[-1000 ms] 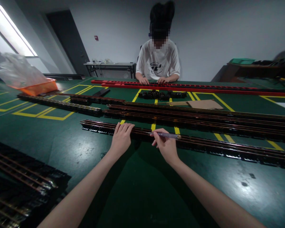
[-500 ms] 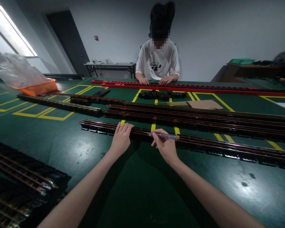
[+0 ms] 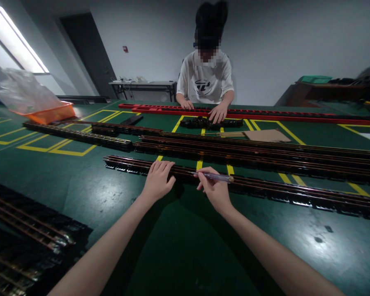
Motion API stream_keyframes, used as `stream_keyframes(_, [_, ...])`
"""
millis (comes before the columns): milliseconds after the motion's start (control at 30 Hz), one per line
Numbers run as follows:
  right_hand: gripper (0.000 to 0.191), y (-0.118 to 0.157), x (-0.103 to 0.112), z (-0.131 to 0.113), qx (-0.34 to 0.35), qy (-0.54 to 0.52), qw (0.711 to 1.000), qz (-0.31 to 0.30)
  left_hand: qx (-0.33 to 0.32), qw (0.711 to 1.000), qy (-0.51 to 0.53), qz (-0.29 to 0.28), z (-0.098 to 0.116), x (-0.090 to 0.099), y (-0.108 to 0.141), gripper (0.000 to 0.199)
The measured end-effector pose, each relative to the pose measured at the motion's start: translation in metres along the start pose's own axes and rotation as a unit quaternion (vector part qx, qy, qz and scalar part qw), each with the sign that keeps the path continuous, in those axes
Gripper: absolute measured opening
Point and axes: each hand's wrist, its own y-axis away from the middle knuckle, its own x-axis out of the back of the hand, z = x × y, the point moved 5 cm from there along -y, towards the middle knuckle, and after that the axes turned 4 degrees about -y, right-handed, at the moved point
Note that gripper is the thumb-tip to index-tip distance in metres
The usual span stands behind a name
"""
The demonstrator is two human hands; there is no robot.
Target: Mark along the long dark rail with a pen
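Note:
A long black rail with copper-coloured strips runs across the table in front of me. My left hand lies over its left part, fingers stretched across the top and thumb apart on the near side. Between the fingers of my right hand is a slim screwdriver with a clear purplish handle. Its thin tip points left along the rail; whether it touches the rail is too small to tell. The handle's round end points right.
Similar rails lie just beyond, and more rails are at lower left. Across the table, a co-worker sits behind a long red frame, near black parts. Cardboard and an orange basket with plastic bags are further off.
My left thumb has spread away from the fingers toward the right. My right hand stays almost in place. The co-worker's one hand has moved from the red frame to the black parts.

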Motion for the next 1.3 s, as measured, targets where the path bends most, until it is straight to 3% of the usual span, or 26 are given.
stream_keyframes(967, [0.016, 0.0005, -0.0009, 0.0044, -0.007, -0.005, 1.000, -0.007, -0.015, 0.997, -0.067, 0.026, 0.0048, 0.0017, -0.0007, 0.033])
stream_keyframes(1300, [0.015, 0.0009, 0.0050, 0.0021, -0.008, -0.050, 0.996, 0.074, -0.017, 0.997, -0.068, 0.033, 0.0036, -0.0014, -0.0003, 0.034])
